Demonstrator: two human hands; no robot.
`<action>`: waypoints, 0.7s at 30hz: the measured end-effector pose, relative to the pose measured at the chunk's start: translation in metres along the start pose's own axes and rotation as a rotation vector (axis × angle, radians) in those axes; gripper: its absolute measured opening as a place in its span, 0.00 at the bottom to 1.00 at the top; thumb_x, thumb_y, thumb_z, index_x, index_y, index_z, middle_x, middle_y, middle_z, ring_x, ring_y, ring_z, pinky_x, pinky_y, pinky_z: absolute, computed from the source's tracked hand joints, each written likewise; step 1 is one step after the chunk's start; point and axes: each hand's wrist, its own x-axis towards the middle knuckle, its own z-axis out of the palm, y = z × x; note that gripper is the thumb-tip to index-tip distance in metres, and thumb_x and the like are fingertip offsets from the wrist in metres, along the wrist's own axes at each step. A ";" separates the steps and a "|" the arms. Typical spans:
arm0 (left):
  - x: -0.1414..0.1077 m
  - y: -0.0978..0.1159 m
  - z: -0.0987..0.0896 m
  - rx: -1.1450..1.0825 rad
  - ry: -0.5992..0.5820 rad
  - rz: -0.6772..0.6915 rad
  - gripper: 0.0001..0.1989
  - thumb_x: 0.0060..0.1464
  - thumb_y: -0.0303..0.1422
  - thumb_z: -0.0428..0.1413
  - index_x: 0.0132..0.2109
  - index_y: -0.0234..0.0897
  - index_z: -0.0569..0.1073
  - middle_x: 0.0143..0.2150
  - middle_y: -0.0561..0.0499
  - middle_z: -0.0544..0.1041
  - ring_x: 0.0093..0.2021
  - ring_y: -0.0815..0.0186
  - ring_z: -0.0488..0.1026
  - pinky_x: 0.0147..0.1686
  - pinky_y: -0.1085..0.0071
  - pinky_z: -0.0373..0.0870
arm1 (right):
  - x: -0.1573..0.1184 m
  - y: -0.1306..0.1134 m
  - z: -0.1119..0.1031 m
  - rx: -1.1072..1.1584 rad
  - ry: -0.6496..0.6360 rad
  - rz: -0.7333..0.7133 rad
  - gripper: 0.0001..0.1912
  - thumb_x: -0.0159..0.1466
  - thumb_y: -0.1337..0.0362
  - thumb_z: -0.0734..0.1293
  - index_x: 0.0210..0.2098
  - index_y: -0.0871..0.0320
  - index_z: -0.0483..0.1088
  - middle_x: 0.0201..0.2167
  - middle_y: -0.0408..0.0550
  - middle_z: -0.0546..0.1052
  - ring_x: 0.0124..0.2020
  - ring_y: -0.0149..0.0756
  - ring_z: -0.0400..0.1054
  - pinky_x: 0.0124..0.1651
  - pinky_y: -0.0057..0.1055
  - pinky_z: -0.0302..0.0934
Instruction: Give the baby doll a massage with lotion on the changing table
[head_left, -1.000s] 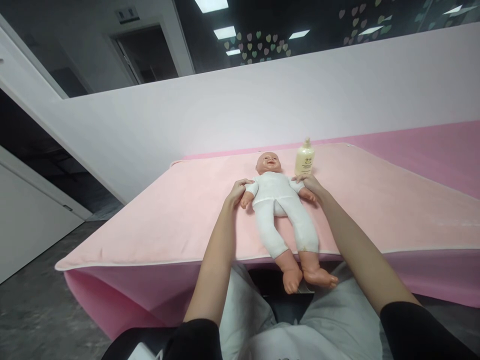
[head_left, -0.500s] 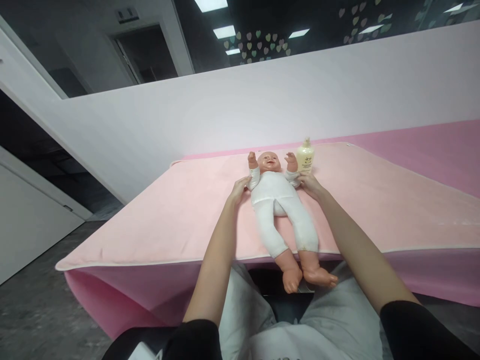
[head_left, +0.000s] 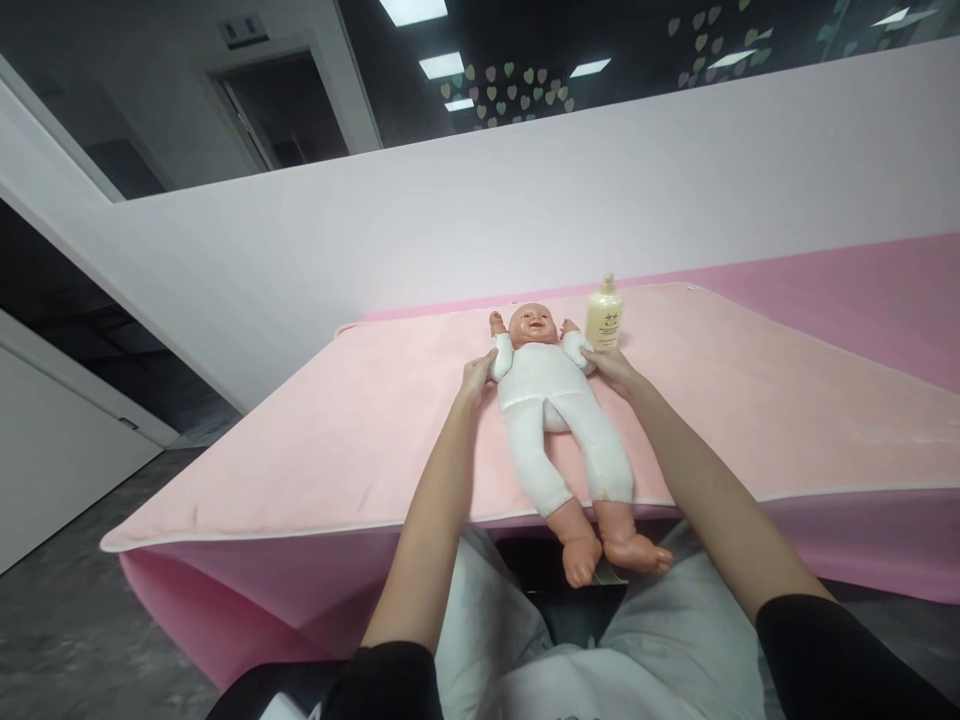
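A baby doll [head_left: 541, 375] with a white cloth body lies on its back on a pale pink mat [head_left: 300, 440], its feet hanging over the front edge. My left hand [head_left: 478, 374] is closed on the doll's upper arm at the left of the picture. On the other side, my right hand [head_left: 611, 367] pinches the doll's other arm near the elbow. Both doll forearms point up beside its head. A pale yellow pump bottle [head_left: 604, 318] stands just beyond my right hand.
Behind the mat rises a white wall [head_left: 480, 220] with dark glass above it. Pink cloth [head_left: 885, 320] covers the table under the mat. My legs are below the front edge, under the doll's feet.
The doll's forearm by my right hand has tilted and lowered towards its head, and the other has shifted slightly. Both hands keep their hold. The view has shifted a little.
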 end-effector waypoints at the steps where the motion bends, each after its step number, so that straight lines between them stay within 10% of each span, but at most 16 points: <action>1: 0.001 -0.001 0.001 0.016 -0.001 0.002 0.21 0.36 0.45 0.67 0.30 0.32 0.72 0.23 0.52 0.71 0.23 0.70 0.67 0.25 0.73 0.61 | 0.001 0.000 0.000 -0.004 0.010 0.002 0.09 0.53 0.66 0.72 0.34 0.63 0.73 0.35 0.50 0.78 0.37 0.31 0.71 0.43 0.26 0.67; 21: 0.016 0.004 0.005 0.585 0.228 -0.003 0.15 0.47 0.38 0.59 0.18 0.38 0.66 0.25 0.45 0.72 0.32 0.61 0.72 0.29 0.68 0.61 | 0.010 -0.007 0.019 -0.417 0.372 0.135 0.15 0.48 0.61 0.74 0.28 0.64 0.69 0.24 0.46 0.72 0.29 0.29 0.66 0.28 0.22 0.59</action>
